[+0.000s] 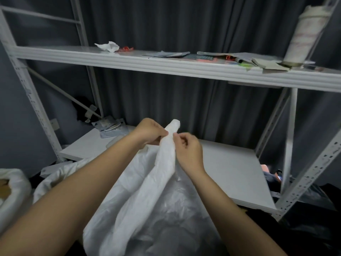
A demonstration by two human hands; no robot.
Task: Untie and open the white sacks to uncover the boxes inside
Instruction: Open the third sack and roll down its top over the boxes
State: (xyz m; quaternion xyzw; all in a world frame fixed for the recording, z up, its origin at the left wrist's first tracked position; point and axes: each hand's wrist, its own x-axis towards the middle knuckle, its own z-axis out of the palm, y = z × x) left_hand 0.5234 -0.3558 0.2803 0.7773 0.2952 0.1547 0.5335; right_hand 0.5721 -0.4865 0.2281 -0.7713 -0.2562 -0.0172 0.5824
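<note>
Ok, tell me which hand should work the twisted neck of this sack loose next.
Probably the right hand: its fingertips pinch at the twisted neck of the white sack just below the tip. The left hand wraps the neck from the other side, better suited to steadying it.

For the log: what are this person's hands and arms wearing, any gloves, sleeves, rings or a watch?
Nothing visible. The left hand and right hand are bare, with no gloves or rings showing. Both forearms are uncovered down to the frame's bottom edge, with no sleeves, watch or wristband in view.
</note>
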